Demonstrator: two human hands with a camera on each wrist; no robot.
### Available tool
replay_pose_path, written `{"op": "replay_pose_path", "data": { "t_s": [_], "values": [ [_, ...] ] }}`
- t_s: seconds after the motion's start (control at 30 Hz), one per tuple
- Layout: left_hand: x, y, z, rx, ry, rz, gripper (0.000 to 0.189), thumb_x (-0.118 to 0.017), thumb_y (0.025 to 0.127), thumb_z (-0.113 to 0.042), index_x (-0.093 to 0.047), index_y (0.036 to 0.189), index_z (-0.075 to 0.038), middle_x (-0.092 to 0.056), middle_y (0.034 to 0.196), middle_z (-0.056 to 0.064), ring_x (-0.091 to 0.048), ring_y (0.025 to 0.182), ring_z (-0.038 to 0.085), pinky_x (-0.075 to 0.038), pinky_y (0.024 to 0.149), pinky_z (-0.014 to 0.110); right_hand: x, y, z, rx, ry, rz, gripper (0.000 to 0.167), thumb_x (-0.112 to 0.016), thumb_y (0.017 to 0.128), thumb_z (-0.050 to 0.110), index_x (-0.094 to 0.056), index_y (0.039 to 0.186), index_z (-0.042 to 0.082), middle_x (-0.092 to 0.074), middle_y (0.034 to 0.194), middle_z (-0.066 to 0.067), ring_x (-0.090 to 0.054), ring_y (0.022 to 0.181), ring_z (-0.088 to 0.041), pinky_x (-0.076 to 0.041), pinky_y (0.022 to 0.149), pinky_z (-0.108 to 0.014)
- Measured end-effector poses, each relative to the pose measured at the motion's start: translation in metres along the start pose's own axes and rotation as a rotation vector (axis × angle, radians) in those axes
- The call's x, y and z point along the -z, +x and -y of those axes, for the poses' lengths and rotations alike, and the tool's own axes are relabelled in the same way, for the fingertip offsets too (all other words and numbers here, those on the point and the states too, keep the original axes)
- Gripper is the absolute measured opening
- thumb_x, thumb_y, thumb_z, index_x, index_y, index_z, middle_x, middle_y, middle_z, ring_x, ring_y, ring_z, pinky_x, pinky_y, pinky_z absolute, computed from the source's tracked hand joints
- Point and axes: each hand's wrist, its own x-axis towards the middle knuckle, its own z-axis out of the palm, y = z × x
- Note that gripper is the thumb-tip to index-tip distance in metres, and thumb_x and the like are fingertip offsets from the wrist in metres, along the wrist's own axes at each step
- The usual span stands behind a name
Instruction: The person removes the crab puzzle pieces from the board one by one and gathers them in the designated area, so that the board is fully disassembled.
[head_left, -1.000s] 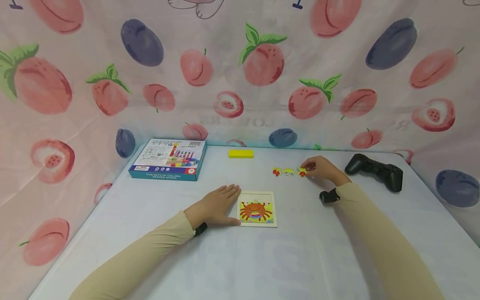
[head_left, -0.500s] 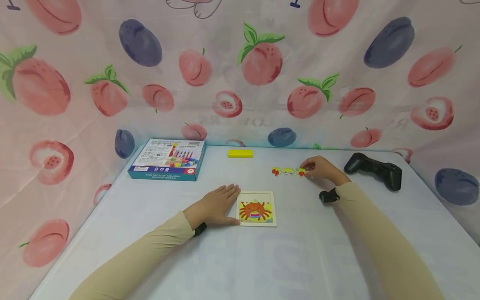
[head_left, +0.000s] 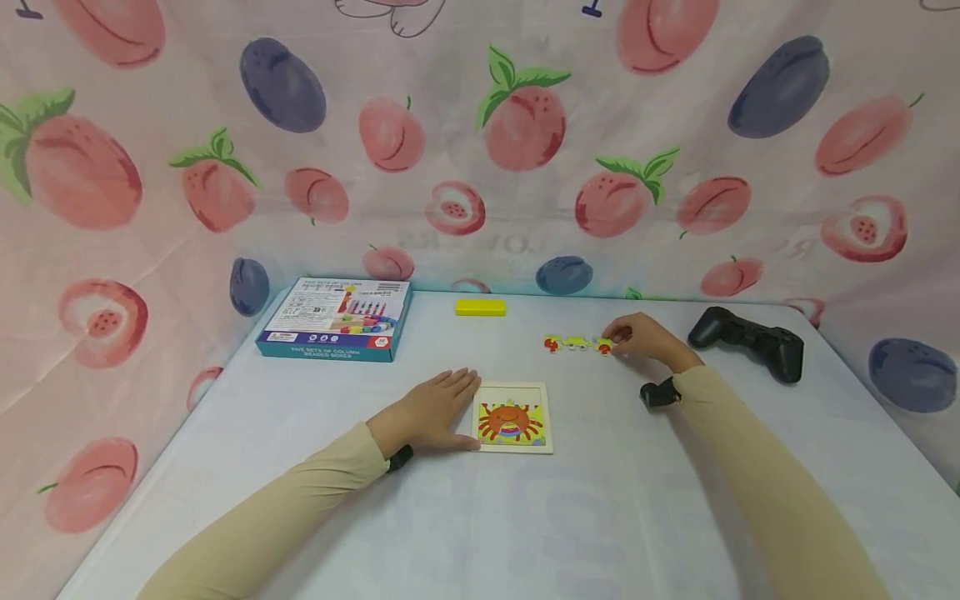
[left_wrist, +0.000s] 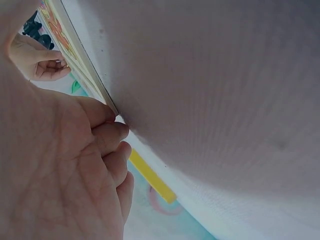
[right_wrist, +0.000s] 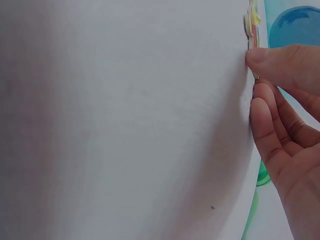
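A square wooden jigsaw puzzle (head_left: 550, 417) with a crab picture lies flat at mid-table. Its left edge meets my left hand (head_left: 433, 410), which rests palm down with fingers extended and thumb apart. In the left wrist view the fingers of that hand (left_wrist: 75, 160) touch the frame's edge. Farther back and to the right, small puzzle pieces (head_left: 576, 342) stand in a row, yellow with red at both ends. My right hand (head_left: 643, 340) pinches the rightmost puzzle piece (head_left: 603, 345). In the right wrist view its thumb lies against the piece's edge; the fingertips partly hide it.
A blue-edged toy box (head_left: 337, 321) lies at the back left. Near the back edge is a yellow block (head_left: 481, 307). A black game controller (head_left: 747, 343) sits right of my right hand. Fruit-patterned cloth (head_left: 450, 125) hangs behind the table.
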Motion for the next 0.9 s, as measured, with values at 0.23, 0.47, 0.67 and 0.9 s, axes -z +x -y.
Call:
{"op": "replay_pose_path", "data": {
  "t_s": [0.23,0.47,0.67,0.9],
  "values": [
    [0.0,0.0,0.0,-0.002,-0.003,0.008,0.098,-0.053,0.08,-0.069,-0.021,0.15,-0.008,-0.022,0.157,0.006,-0.018,0.147,0.022,-0.016,0.121,0.037,0.0,-0.001,-0.001,0.005,-0.001,0.002,0.031,-0.068,0.08,0.001,-0.063,0.11,-0.005,-0.064,0.1,-0.017,-0.056,0.09,-0.023,-0.049,0.08,-0.031],
    [0.001,0.0,0.001,-0.001,-0.003,0.011,0.099,-0.053,0.079,-0.07,-0.021,0.15,-0.009,-0.022,0.157,0.006,-0.017,0.147,0.022,-0.017,0.121,0.037,0.001,-0.004,0.0,0.03,-0.002,-0.01,0.033,-0.068,0.081,0.002,-0.061,0.112,-0.007,-0.064,0.102,-0.02,-0.058,0.092,-0.025,-0.051,0.084,-0.035],
    [0.002,-0.001,0.0,-0.004,-0.007,0.019,0.099,-0.053,0.08,-0.07,-0.021,0.15,-0.009,-0.021,0.158,0.006,-0.017,0.147,0.022,-0.016,0.121,0.037,-0.001,-0.016,0.016,0.081,0.051,-0.038,0.036,-0.068,0.083,0.003,-0.06,0.116,-0.006,-0.064,0.107,-0.022,-0.059,0.096,-0.027,-0.052,0.084,-0.034],
    [0.002,0.0,0.002,-0.001,0.003,0.02,0.099,-0.053,0.08,-0.07,-0.02,0.15,-0.009,-0.021,0.158,0.006,-0.016,0.147,0.022,-0.016,0.121,0.037,-0.018,-0.028,0.051,0.16,0.135,0.008,0.037,-0.069,0.083,0.008,-0.061,0.117,-0.004,-0.064,0.11,-0.019,-0.059,0.098,-0.026,-0.052,0.089,-0.039]
  ]
}}
